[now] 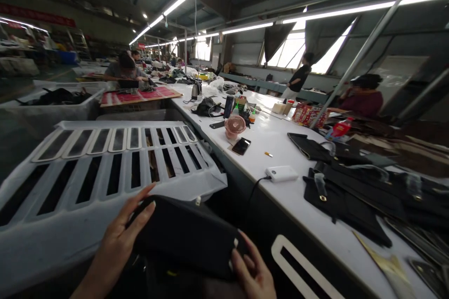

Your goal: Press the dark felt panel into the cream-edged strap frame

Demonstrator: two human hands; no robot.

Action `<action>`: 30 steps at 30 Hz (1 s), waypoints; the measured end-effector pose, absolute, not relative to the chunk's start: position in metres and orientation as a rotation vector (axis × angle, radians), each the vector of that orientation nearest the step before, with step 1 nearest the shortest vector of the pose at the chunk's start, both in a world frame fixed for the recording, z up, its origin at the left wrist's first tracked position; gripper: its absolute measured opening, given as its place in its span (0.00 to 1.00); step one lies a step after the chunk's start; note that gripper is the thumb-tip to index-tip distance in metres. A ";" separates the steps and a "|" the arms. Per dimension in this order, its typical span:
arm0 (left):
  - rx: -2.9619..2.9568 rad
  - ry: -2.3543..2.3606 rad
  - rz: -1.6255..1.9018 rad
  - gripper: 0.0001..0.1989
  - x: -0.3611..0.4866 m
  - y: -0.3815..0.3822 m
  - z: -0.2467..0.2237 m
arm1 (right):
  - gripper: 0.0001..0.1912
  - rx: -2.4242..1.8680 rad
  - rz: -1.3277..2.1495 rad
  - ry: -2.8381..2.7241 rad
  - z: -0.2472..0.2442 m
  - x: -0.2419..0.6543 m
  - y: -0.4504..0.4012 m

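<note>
A black fabric case (pixel 189 229) sits in front, its left end pinched by the left hand's (pixel 128 226) fingers, its right end by the right hand's (pixel 253 266). Beyond, a white slotted rack (pixel 208 181) stands left; rightward, the desk (pixel 253 168) carries a pink fan (pixel 235 125).

A wide view from a head-worn camera beside the left edge of a long white worktable (pixel 263 134), facing along it and downward. The left hand (pixel 121 231) and right hand (pixel 253 265) are close, left of the table; strip lights (pixel 182 0) recede above it.
</note>
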State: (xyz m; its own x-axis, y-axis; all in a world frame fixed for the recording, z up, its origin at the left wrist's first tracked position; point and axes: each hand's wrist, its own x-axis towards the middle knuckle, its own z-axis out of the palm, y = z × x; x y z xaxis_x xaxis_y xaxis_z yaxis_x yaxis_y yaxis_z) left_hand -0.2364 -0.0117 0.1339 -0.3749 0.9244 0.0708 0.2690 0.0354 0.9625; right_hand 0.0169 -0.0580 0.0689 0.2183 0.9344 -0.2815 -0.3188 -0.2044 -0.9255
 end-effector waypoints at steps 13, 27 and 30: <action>1.741 1.070 0.834 0.30 -0.168 -0.078 0.080 | 0.33 -1.223 1.131 -0.538 0.134 0.040 -0.012; 1.901 1.178 1.052 0.22 -0.133 -0.060 0.082 | 0.31 -1.292 1.166 -0.685 0.092 0.008 -0.081; 1.836 1.201 1.056 0.23 -0.132 -0.057 0.083 | 0.29 -1.335 1.086 -0.702 0.087 0.005 -0.080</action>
